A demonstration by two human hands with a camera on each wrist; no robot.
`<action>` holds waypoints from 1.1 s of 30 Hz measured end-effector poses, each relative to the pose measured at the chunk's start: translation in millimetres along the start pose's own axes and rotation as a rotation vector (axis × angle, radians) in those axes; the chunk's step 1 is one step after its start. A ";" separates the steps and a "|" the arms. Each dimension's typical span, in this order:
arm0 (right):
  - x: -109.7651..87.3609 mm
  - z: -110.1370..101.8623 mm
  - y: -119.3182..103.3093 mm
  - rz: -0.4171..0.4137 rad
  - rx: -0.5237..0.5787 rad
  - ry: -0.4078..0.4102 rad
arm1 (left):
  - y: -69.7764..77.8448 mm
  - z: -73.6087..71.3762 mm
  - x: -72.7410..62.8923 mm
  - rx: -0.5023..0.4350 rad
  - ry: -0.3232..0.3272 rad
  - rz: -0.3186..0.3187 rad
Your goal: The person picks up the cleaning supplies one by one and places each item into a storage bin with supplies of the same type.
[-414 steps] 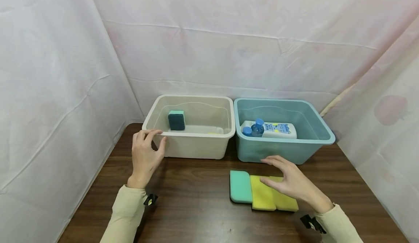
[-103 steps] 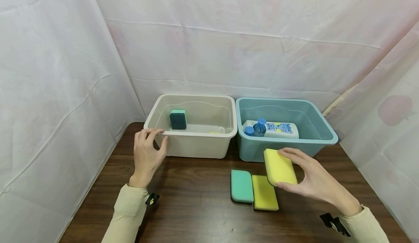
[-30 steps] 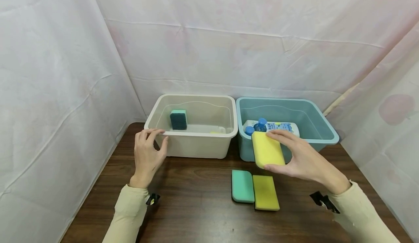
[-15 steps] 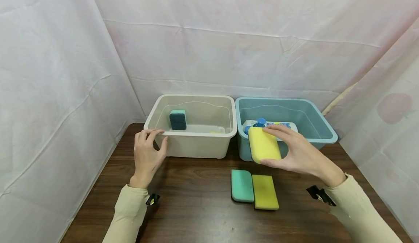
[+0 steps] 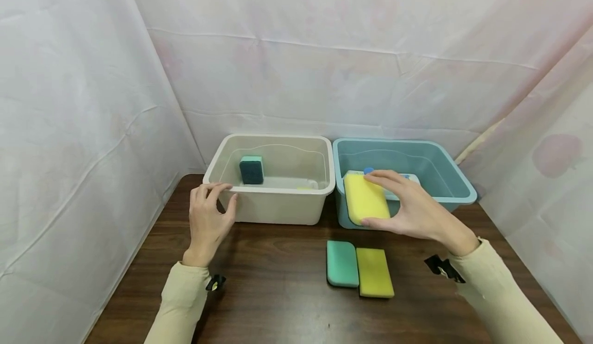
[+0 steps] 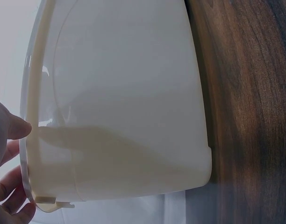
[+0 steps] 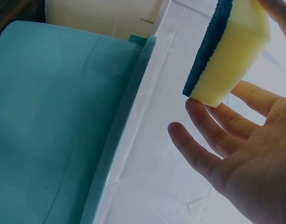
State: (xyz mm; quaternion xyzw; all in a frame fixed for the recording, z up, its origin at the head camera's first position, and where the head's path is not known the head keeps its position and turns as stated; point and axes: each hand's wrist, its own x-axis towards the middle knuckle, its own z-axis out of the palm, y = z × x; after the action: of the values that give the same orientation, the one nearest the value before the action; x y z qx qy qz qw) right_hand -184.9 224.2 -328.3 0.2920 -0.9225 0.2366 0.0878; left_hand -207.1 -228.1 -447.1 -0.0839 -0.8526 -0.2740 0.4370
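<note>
My right hand (image 5: 410, 211) holds a yellow sponge (image 5: 366, 199) between thumb and fingers, raised over the front left of the blue bin (image 5: 405, 142). The right wrist view shows the dark scouring layer (image 7: 209, 49) on the sponge's other face. Fingertips of my left hand (image 5: 208, 223) rest on the front left rim of the beige bin (image 5: 280, 207), the thumb close to its outer wall. Side by side on the table lie a green sponge (image 5: 342, 264) and another yellow sponge (image 5: 374, 273).
Inside the beige bin a green sponge with a dark pad (image 5: 251, 171) stands on edge, with a bit of yellow showing lower down. Behind the held sponge, a white bottle (image 5: 411, 177) and a blue cap (image 5: 368, 170) are partly hidden. White cloth (image 5: 296, 76) surrounds the table (image 5: 278, 287).
My right hand has lifted the rightmost yellow sponge off the table, and over the last second carried it left and farther back toward the blue bin. My left hand stays at the rim.
</note>
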 end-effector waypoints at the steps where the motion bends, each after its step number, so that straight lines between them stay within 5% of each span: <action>1: 0.7 -0.1 0.0 -0.005 -0.001 0.004 | 0.3 0.0 0.0 -0.002 0.002 0.002; 18: 15.3 -3.0 -2.9 -0.035 -0.011 0.048 | 1.5 -0.4 1.6 -0.007 0.012 0.009; 33: 31.9 -6.6 -7.1 -0.012 -0.046 0.010 | 2.0 -0.1 1.6 -0.025 0.020 0.003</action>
State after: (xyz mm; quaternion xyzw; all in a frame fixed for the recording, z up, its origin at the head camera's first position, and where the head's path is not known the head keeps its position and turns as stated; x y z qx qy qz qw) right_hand -206.7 206.5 -310.2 0.2940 -0.9256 0.2160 0.1005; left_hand -207.2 -226.6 -445.0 -0.0881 -0.8446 -0.2849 0.4447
